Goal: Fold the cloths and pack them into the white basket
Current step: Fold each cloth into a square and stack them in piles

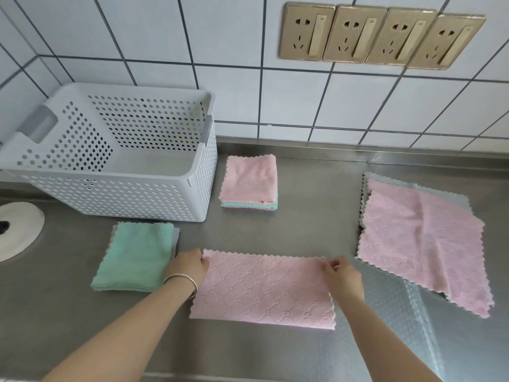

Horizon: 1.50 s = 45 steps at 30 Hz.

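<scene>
A pink cloth (264, 288) lies folded in half as a long rectangle on the steel counter in front of me. My left hand (188, 267) pinches its far left corner and my right hand (341, 274) pinches its far right corner. The white basket (118, 197) stands at the back left with nothing visible inside. A folded green cloth (135, 257) lies left of my left hand. A folded stack with pink on top (249, 181) sits right of the basket. Unfolded pink cloths (421, 238) lie in a pile on the right.
The steel counter (303, 216) meets a white tiled wall with several gold sockets (380, 35) at the back. A white round object (16, 230) sits at the left edge. Grey cloth edges show under the right pile.
</scene>
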Available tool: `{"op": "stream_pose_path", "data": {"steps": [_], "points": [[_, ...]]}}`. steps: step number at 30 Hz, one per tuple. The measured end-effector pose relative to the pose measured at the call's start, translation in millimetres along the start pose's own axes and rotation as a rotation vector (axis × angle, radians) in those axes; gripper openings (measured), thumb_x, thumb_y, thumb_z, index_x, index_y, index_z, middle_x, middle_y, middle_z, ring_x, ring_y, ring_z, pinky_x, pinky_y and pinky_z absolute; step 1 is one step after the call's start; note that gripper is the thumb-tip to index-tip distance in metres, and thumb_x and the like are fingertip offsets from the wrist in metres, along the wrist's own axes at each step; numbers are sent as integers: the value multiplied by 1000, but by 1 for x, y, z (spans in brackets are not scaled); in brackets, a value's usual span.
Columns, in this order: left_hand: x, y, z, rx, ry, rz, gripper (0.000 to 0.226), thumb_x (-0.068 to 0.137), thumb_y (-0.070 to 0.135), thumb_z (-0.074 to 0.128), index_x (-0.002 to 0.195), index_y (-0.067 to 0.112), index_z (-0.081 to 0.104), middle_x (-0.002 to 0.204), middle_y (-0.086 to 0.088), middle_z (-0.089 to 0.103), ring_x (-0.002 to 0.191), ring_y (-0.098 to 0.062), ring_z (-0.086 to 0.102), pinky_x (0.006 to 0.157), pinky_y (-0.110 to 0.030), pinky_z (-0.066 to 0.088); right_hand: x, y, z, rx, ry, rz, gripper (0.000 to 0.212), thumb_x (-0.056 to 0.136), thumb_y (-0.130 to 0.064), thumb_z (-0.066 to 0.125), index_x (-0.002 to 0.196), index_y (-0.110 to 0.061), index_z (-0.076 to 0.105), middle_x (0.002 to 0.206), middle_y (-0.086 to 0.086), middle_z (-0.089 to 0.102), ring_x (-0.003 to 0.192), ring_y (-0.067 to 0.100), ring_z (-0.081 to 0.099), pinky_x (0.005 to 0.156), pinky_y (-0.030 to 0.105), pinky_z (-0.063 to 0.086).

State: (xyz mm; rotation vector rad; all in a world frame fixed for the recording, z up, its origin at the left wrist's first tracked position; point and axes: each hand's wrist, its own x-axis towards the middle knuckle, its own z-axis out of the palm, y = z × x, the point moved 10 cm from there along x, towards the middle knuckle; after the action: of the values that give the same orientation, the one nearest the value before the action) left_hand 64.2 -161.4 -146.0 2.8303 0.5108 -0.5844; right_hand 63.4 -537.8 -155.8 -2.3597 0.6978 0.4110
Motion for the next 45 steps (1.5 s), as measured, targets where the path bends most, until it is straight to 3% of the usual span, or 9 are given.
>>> {"op": "stream_pose_path", "data": {"steps": [4, 9, 16, 20, 26, 29, 31, 38, 45], "points": [[-24, 39, -22, 45, 311, 279, 37, 54, 23, 81, 82, 14, 58, 84, -9, 62, 75, -31, 61, 60, -35, 52, -19, 6, -21, 186, 109, -27, 36, 89, -32, 57, 116, -9, 49, 94, 6, 60, 89, 27, 55, 74, 33, 38], [-75, 127, 27, 243, 203, 770, 52, 67, 54, 44, 110, 33, 62, 120, 10, 64, 112, -16, 61, 84, -42, 54, -63, 38, -4, 99, 80, 62, 42, 85, -28, 58, 122, -12, 46, 108, 4, 54, 96, 22, 52, 75, 31, 39], [-78, 136, 73, 373, 39, 760, 73, 63, 74, 33, 123, 37, 52, 135, -4, 55, 142, -26, 5, 86, -54, 50, -85, 55, 22, -103, 11, 190, 43, 84, -35, 49, 120, -12, 49, 123, 6, 49, 119, 24, 43, 95, 35, 38], [-77, 137, 83, 303, -147, 784, 79, 72, 72, 27, 143, 46, 5, 156, -2, -18, 124, -5, -50, 111, -53, -13, -85, 58, 23, -260, -28, 236, 48, 86, -43, 41, 126, -19, 51, 126, 4, 49, 121, 22, 44, 95, 34, 37], [-90, 153, 51, -20, -223, 652, 69, 83, 61, 44, 142, 30, 28, 158, 1, 10, 146, -18, 5, 118, -40, 8, -98, 16, 1, -73, 253, -19, 18, 78, -15, 58, 95, -11, 63, 97, 1, 55, 97, 29, 56, 78, 35, 45], [-93, 142, 27, -767, -425, 327, 44, 83, 55, 51, 106, 19, 63, 104, 0, 63, 101, -18, 56, 91, -32, 39, -136, -53, -1, 29, 417, -477, 21, 60, -11, 63, 77, -20, 55, 76, -5, 52, 75, 22, 54, 65, 27, 39], [-90, 126, 10, -1045, -378, 210, 27, 85, 38, 56, 70, 15, 58, 68, -1, 52, 69, -19, 47, 68, -31, 37, -162, -95, 16, 26, 384, -734, 30, 53, -15, 59, 77, -26, 45, 83, -8, 55, 77, 14, 46, 65, 20, 32], [-55, 32, 23, -948, -181, -78, 23, 82, 36, 50, 76, 15, 57, 81, -17, 64, 79, -34, 61, 76, -40, 52, -170, -122, 87, -219, 152, -905, 76, 58, -44, 58, 127, -13, 51, 134, 1, 47, 117, 15, 45, 92, 24, 37], [-35, -5, 30, -778, -85, -154, 18, 90, 19, 48, 88, 6, 60, 79, -20, 62, 73, -33, 51, 62, -31, 33, -149, -100, 131, -511, 14, -858, 97, 51, -65, 46, 136, -19, 39, 159, -4, 5, 146, 14, -5, 106, 34, 31]]}}
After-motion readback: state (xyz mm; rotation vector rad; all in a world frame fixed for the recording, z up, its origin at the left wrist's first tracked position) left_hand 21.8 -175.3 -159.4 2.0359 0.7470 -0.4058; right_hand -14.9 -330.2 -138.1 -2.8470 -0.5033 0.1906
